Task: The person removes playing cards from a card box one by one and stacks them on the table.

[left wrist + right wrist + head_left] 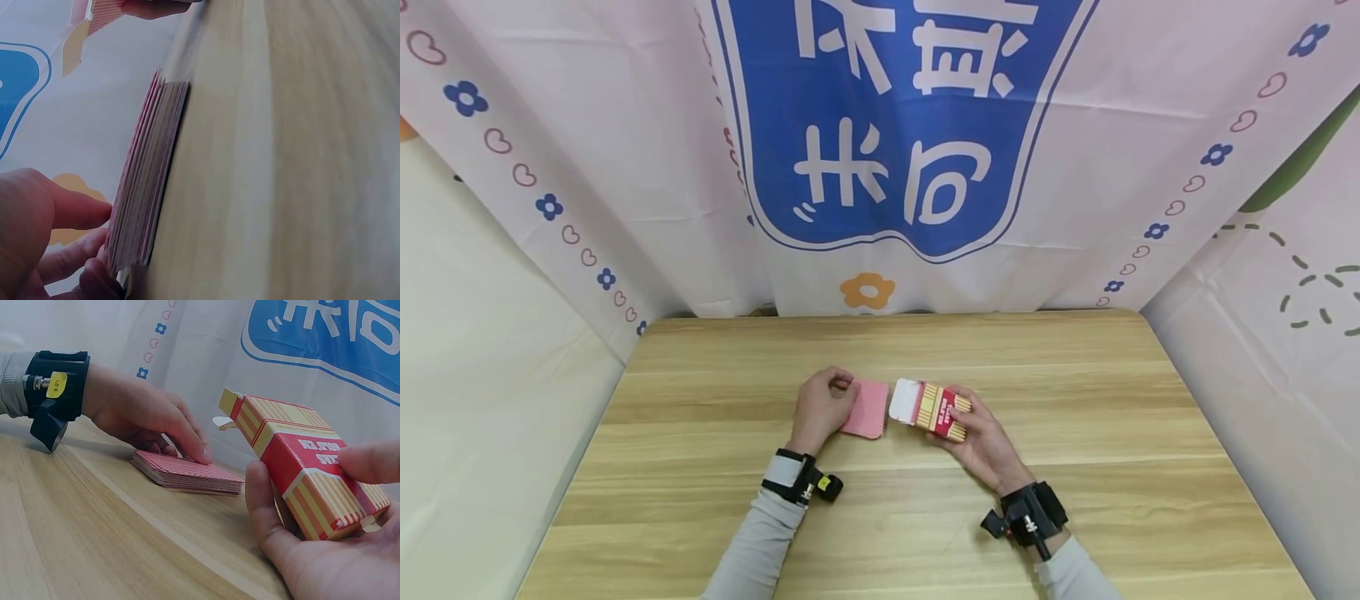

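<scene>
A stack of playing cards (870, 410) with pink-red patterned backs lies flat on the wooden table, left of centre. My left hand (822, 410) grips the left end of the stack (145, 175), thumb at the top face and the other fingers curled at the edge. In my right hand (991, 450) is a card box (312, 469), yellow-striped with a red label. Thumb and fingers hold it by its sides, tilted above the table. The white lid flap (906, 400) hangs open toward the cards.
The wooden table (700, 533) runs back to a white curtain (1097, 167) with a blue printed panel. Both wrists wear black camera straps, such as the left strap (59, 384).
</scene>
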`<state>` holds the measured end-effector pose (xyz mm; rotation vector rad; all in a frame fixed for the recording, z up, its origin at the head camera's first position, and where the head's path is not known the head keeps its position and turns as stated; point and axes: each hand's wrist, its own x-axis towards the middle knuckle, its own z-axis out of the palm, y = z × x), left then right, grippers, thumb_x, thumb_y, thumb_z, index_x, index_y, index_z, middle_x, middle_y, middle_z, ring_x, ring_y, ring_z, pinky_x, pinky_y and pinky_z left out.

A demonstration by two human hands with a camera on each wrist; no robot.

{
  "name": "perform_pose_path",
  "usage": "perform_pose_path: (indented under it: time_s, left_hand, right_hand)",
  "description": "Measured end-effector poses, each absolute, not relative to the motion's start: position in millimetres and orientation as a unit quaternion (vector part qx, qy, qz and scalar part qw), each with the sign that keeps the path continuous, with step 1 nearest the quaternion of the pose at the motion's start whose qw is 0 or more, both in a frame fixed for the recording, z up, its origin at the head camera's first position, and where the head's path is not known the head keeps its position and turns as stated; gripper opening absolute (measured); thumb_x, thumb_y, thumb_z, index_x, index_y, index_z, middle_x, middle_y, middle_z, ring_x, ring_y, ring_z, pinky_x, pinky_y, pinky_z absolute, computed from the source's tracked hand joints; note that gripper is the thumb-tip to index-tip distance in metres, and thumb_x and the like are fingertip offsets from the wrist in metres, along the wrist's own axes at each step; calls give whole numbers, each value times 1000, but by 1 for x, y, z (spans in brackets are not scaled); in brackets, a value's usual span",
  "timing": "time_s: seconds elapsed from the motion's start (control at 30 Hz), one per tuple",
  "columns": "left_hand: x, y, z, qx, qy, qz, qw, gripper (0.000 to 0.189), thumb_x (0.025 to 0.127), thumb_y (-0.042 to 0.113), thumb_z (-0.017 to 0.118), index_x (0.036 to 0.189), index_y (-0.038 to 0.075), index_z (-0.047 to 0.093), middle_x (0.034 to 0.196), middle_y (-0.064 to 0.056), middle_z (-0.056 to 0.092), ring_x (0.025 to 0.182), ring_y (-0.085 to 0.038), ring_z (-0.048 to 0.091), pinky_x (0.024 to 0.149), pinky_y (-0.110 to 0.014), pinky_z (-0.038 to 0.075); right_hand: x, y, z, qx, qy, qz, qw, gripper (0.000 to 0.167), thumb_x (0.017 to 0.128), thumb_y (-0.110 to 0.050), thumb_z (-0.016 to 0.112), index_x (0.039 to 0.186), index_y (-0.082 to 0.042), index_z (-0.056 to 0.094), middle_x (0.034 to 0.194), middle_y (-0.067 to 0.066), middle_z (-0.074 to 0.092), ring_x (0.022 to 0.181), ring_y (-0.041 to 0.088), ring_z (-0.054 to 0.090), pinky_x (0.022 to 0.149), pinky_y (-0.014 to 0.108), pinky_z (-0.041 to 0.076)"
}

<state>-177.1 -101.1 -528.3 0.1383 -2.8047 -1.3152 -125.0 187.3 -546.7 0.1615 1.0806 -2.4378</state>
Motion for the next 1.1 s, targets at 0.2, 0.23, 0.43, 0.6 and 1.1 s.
perform_pose_path:
  time_s: [0.2,0.23,0.43,0.6,1.1]
  left_hand:
    - [-177,-102,-526,50,-903,-427,21,20,98,27,77,110,11,77,105,-5,75,97,-24,68,85,-41,53]
    - [-177,-102,-527,52,-902,-429,20,20,98,28,76,110,11,77,105,-5,75,97,-23,68,85,-41,53]
    - [-176,-102,-526,51,-898,-437,15,21,99,28,75,112,11,76,107,-5,75,98,-22,68,85,-40,53]
    - [-174,-100,-521,43,-888,-457,25,23,99,26,76,117,12,75,109,-5,75,97,-21,70,84,-38,54]
    - [-149,-64,-487,-117,-798,-591,34,22,96,-1,74,118,3,70,112,-13,76,95,-25,77,81,-29,63]
  right_hand:
    - [-127,186,-547,56,392,-888,234,48,112,-7,44,157,-19,35,162,17,35,135,28,59,108,46,55]
    - [-127,186,-547,56,392,-887,235,49,112,-7,44,158,-19,34,162,16,34,136,28,59,109,46,55]
    - [-124,186,-547,59,403,-883,234,53,112,-7,43,162,-18,28,162,15,33,135,28,58,109,46,54]
    - [-124,186,-549,54,399,-885,235,54,111,-8,45,161,-18,29,163,16,32,135,29,58,110,47,53]
    - [-124,188,-551,37,398,-885,238,44,113,-8,43,154,-21,37,161,16,34,135,28,59,109,45,55]
